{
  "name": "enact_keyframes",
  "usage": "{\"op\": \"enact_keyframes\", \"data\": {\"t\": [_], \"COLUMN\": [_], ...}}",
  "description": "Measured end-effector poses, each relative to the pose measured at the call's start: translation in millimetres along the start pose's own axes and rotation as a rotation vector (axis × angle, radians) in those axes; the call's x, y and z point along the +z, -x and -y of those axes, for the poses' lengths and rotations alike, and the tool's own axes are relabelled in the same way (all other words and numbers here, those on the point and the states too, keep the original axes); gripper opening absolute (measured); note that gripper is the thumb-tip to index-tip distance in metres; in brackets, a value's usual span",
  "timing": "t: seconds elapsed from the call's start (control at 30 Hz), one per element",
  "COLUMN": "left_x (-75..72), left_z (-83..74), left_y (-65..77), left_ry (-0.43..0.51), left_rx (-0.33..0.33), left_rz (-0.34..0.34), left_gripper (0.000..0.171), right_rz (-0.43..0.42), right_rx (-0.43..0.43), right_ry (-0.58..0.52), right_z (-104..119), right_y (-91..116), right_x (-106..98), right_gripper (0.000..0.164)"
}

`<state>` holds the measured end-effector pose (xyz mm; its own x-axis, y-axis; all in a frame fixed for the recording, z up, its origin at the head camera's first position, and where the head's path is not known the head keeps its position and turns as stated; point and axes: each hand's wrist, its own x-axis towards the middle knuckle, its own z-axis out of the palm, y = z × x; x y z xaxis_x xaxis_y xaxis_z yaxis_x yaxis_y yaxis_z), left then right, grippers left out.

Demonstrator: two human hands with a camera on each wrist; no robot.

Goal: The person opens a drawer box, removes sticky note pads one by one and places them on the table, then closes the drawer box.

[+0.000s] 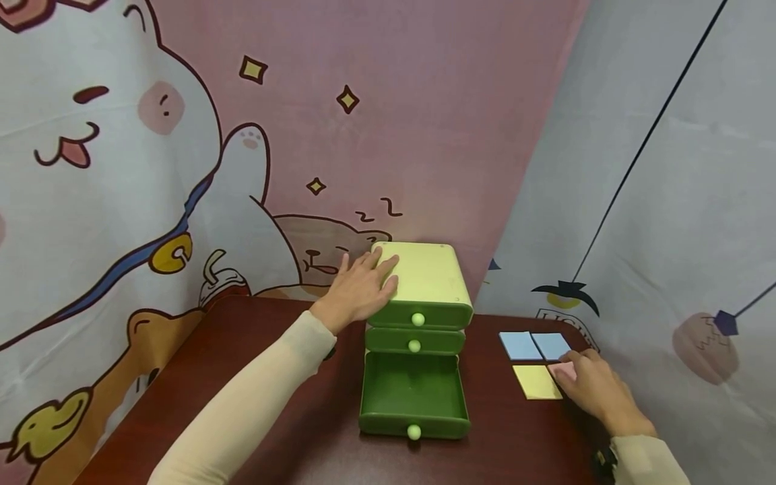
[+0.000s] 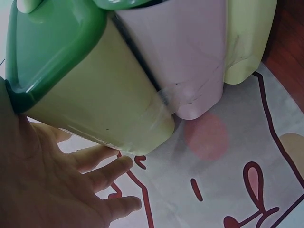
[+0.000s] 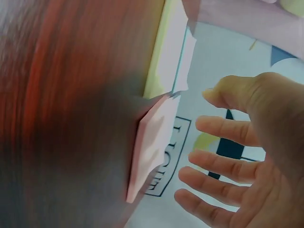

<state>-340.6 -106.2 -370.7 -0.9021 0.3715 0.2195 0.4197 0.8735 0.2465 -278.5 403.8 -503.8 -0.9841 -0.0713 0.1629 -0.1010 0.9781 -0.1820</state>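
A small green drawer cabinet (image 1: pixel 424 276) with a pale yellow top stands against the back wall. Its bottom drawer (image 1: pixel 414 391) is pulled out and shows a bare green inside; the two upper drawers look pushed in. My left hand (image 1: pixel 358 289) lies with spread fingers on the left part of the cabinet's top. Over at the right, my right hand (image 1: pixel 597 387) hovers above the pink sticky note pad (image 1: pixel 565 370), partly covering it. In the right wrist view its fingers are spread, with a gap to the pink pad (image 3: pixel 152 147).
Two blue sticky note pads (image 1: pixel 520 345) and a yellow pad (image 1: pixel 537 382) lie beside the pink one on the dark red table (image 1: pixel 291 397). A cloth with cartoon animals (image 1: pixel 424 121) hangs behind the table and along its right side.
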Motion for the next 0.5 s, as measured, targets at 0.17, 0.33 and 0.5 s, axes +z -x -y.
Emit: {"op": "enact_keyframes", "data": {"t": [0.17, 0.33, 0.5], "left_x": [0.9, 1.0, 1.0], "left_z": [-0.5, -1.7, -2.5], "left_y": [0.7, 1.3, 1.5], "left_ry": [0.003, 0.021, 0.030], "left_rx": [-0.006, -0.013, -0.015], "left_rz": [-0.005, 0.001, 0.001], "left_gripper": [0.068, 0.068, 0.068], "right_rz": [-0.112, -0.148, -0.140], "right_rx": [-0.049, -0.079, -0.099], "right_ry": [-0.036, -0.063, -0.062], "right_z": [16.5, 34.1, 50.6], "right_y": [6.9, 13.2, 18.1], "right_x": [-6.4, -12.7, -15.7], "right_gripper": [0.037, 0.032, 0.033]}}
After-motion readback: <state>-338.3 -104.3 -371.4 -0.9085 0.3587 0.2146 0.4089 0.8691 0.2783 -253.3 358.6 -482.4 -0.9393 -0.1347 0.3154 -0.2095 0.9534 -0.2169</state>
